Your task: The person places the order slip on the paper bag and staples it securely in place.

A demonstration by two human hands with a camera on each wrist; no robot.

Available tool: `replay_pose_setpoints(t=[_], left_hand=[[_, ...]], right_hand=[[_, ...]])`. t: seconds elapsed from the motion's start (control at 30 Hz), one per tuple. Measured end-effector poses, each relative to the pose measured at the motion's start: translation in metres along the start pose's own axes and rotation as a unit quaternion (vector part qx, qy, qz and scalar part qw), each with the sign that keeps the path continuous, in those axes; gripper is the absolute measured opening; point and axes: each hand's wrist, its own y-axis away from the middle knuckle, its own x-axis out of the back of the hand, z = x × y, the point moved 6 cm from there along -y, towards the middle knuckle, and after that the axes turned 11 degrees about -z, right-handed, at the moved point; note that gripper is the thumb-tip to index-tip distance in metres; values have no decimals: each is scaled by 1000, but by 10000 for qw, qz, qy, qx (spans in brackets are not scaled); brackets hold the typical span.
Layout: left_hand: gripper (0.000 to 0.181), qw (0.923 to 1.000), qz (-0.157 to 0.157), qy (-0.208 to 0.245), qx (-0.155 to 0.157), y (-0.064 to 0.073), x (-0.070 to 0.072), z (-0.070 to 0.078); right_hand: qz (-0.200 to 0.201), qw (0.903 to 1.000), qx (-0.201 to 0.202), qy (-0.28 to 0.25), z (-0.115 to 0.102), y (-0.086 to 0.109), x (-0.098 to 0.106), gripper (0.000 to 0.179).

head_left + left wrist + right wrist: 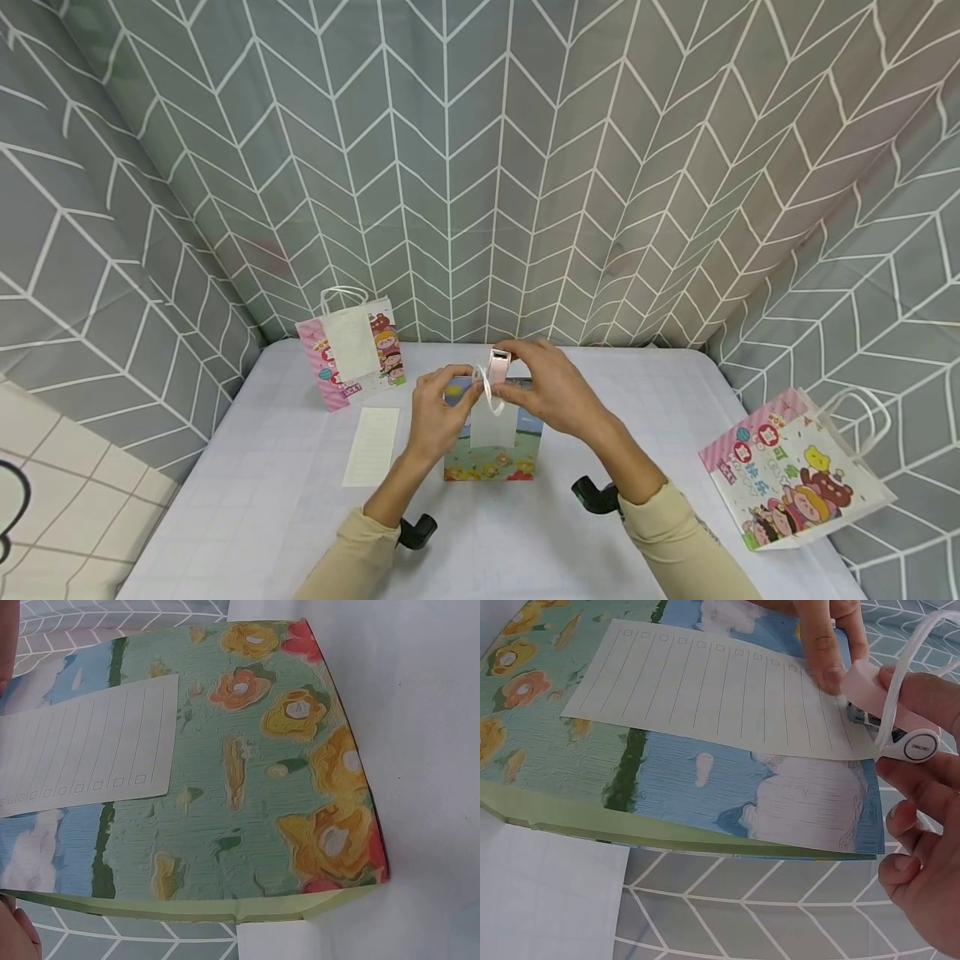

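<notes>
A paper gift bag (461, 462) printed with flowers, sky and clouds stands upright at the middle of the table. On its front lies a lined checklist sheet (705, 690), its end at the bag's top edge. My left hand (435, 412) pinches the sheet and bag at the top, its thumb on the sheet. In my right hand (558, 387) is a small pink-and-white stapler (896, 712), gripped between thumb and fingers. Its jaws are at the bag's top edge beside the white cord handle (904, 671). Whether a staple is in the paper is hidden.
A pink-and-white cartoon bag (386, 354) with a sheet on its front stands at the back left. Another loose lined sheet (372, 446) lies left of the flowered bag. A second cartoon bag (798, 483) leans at the table's right edge. A patterned curtain (480, 208) hangs behind.
</notes>
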Motion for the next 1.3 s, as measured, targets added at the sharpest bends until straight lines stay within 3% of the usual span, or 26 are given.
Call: replay_pose_setpoints(t=[0.33,0.83,1.03,1.3], left_hand=[[19,10000,-13,26,-30,0,-1,0],[19,10000,-78,-40,-14,-1,-2,0],[22,9992,-342,-89,-187,-3,4,2],[47,9935,-999,-272,-481,-9,7,5]], right_hand=[[-234,9996,-99,-108,3,2,-2,56],[-48,10000,48,13,3,3,-2,53],[-14,9999,137,32,2,3,-2,52],[46,9997,239,-25,2,2,-3,52]])
